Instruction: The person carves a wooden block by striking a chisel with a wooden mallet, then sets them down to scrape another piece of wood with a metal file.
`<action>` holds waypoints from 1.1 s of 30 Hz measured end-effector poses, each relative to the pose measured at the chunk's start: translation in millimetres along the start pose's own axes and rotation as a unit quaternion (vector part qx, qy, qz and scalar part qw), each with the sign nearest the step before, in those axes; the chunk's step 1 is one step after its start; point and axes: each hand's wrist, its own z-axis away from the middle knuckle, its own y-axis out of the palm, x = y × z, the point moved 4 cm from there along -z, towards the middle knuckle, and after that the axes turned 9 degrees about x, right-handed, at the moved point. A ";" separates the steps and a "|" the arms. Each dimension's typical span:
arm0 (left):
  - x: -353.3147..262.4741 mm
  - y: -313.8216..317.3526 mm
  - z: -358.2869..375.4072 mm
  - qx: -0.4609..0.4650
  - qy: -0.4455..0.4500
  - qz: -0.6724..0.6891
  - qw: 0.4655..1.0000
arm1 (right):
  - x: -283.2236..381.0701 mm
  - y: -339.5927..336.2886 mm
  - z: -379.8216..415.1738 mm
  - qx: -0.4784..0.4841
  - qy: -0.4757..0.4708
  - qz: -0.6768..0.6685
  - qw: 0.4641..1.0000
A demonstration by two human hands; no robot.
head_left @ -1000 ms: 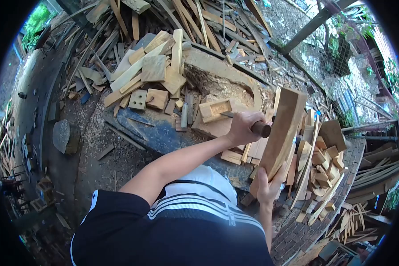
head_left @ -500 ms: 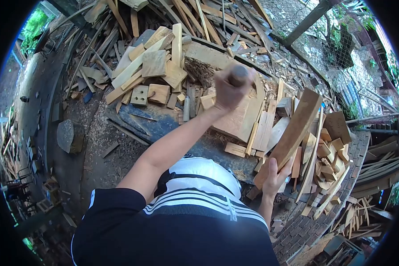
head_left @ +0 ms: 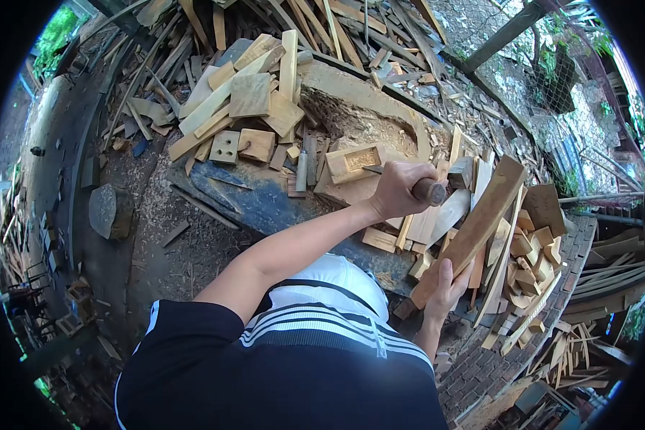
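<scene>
My left hand (head_left: 403, 188) is closed around the round wooden handle (head_left: 430, 191) of a chisel. Its thin metal blade (head_left: 373, 169) emerges on the hand's left side, pointing at a small wooden block (head_left: 352, 163) with a rectangular recess; whether it touches the block is unclear. That block rests on a larger pale wooden piece. To the right, my right hand (head_left: 448, 288) grips the lower part of a long, thick wooden board (head_left: 476, 218), which slants up and to the right. Part of the right hand's fingers is hidden by the board.
Stacked boards (head_left: 251, 94), a block with several holes (head_left: 225, 147) and another chisel-like tool (head_left: 302, 170) lie left of the carved block. Small offcuts (head_left: 534, 258) are heaped at the right. A hollowed log (head_left: 365, 122) is behind, and a stump (head_left: 111, 211) stands at the left.
My left hand has moved right and down with the chisel, tilting the handle sideways and uncovering the recessed block. The board in my right hand has shifted slightly right and down.
</scene>
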 end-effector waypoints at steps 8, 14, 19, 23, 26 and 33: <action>7.9 -1.8 0.9 -0.031 -0.030 0.004 0.999 | 33.4 -21.2 -9.3 0.014 -0.115 -0.017 0.993; -7.9 7.3 11.0 0.002 0.043 -0.009 0.999 | 38.0 7.5 -3.0 0.056 -0.243 0.163 0.955; -17.2 10.9 21.3 0.027 0.069 -0.056 0.996 | 27.9 18.6 14.8 0.033 -0.177 0.108 0.978; -17.5 13.1 20.5 0.034 0.050 -0.048 0.997 | 13.6 7.3 19.4 -0.019 -0.228 -0.152 0.961; -16.7 10.4 13.7 0.027 0.051 -0.020 0.998 | 23.4 16.6 14.1 0.063 -0.163 0.184 0.967; 0.8 -13.8 -13.5 -0.088 -0.038 0.074 0.993 | 20.0 10.5 8.2 -0.003 -0.162 0.116 0.980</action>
